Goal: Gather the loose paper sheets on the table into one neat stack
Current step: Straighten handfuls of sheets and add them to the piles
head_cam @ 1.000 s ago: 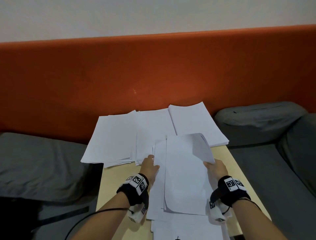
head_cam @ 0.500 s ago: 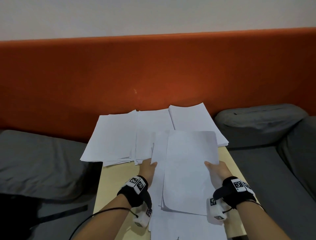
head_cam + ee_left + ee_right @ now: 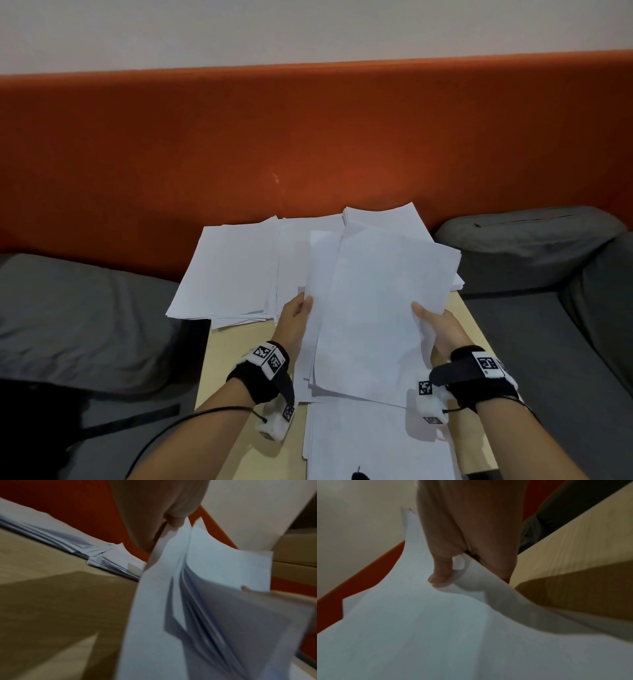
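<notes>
Sheets (image 3: 373,308) lifted off counter (image 3: 236,349), pinched at left edge by left hand (image 3: 294,317), at right edge by right hand (image 3: 440,330) fingers (image 3: 440,566).

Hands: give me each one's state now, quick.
Left hand: grips the left edge of the lifted sheaf of sheets.
Right hand: pinches its right edge.

The paper sheets (image 3: 376,308) look thin, smooth and matt, the worktop (image 3: 239,359) is pale wood, the cushions (image 3: 85,325) soft grey cloth.
</notes>
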Demonstrator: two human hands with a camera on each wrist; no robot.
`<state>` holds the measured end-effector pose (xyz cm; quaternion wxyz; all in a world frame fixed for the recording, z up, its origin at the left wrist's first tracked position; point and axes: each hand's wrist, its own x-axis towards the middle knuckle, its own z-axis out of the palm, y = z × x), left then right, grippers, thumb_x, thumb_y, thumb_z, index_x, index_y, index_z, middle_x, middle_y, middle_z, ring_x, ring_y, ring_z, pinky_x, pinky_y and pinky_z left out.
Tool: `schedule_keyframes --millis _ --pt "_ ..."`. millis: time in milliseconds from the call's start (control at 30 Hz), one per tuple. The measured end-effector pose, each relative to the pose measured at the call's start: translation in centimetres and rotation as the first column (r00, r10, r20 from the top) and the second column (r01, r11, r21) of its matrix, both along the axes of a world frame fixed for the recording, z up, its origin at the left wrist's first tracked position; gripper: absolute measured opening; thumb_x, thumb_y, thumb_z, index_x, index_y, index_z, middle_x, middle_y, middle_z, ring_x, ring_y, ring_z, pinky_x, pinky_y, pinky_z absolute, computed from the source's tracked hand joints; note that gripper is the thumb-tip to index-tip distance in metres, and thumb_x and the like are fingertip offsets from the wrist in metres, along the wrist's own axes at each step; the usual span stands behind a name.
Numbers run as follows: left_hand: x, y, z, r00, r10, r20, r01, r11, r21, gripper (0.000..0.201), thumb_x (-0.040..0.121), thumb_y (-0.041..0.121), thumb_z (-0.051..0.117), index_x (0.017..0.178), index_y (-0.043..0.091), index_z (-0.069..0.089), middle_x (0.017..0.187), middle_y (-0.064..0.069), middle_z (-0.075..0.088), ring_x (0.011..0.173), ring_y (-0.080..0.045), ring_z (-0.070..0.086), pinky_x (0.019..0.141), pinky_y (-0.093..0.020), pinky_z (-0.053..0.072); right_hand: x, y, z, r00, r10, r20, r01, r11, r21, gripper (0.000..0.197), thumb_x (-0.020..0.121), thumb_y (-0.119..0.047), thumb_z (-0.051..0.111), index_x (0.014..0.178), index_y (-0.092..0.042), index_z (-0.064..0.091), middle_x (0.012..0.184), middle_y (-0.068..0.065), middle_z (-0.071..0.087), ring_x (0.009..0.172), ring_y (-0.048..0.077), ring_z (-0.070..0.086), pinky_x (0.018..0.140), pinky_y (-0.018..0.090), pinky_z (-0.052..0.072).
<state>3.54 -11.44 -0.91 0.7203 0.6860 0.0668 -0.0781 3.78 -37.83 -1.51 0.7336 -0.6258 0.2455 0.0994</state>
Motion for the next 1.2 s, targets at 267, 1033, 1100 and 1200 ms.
schedule_keyframes --millis 267,1033,1100,1200 --pt "-0.7 -2.5 2.1 0.960 -0.184 0.210 0.138 0.967 0.215 0.039 0.093 0.008 0.052 0.130 0.020 0.044 0.122 0.013 0.053 0.113 0.002 0.050 0.087 0.003 0.035 0.8 1.9 1.1 0.995 -0.025 0.098 0.012 0.991 0.130 0.050 0.089 -0.026 0.061 0.135 -0.015 0.045 0.129 -0.001 0.057 0.119 0.021 0.053 0.094 0.040 0.046" --pt "2.2 -2.2 9.3 0.864 0.217 0.454 -0.183 0.976 -0.118 0.036 0.098 0.008 0.037 0.066 0.014 0.052 0.050 0.014 0.058 0.049 0.004 0.051 0.051 -0.011 0.043 0.1 1.9 10.1 0.883 0.173 0.436 -0.104 0.979 -0.177 0.028 0.077 -0.021 0.073 0.104 -0.018 0.065 0.098 0.000 0.072 0.090 0.016 0.068 0.073 0.026 0.051" --pt "2.3 -2.4 9.1 0.867 0.213 0.450 -0.185 0.977 -0.106 0.039 0.099 0.011 0.034 0.063 0.014 0.049 0.048 0.015 0.053 0.048 0.005 0.046 0.050 -0.010 0.040 0.1 1.7 9.7 0.885 0.181 0.429 -0.110 0.977 -0.185 0.027 0.077 -0.020 0.071 0.103 -0.021 0.065 0.101 0.000 0.072 0.090 0.013 0.068 0.077 0.027 0.052" --pt "2.2 -2.3 7.1 0.901 0.172 0.397 -0.162 0.985 -0.060 0.024 0.098 0.018 0.038 0.088 0.015 0.060 0.081 0.010 0.066 0.076 -0.004 0.061 0.076 -0.022 0.053 0.5 2.0 6.9 0.937 0.156 0.312 -0.090 0.972 -0.215 0.019 0.081 -0.012 0.068 0.100 -0.016 0.065 0.105 0.007 0.070 0.095 0.022 0.066 0.084 0.033 0.051"
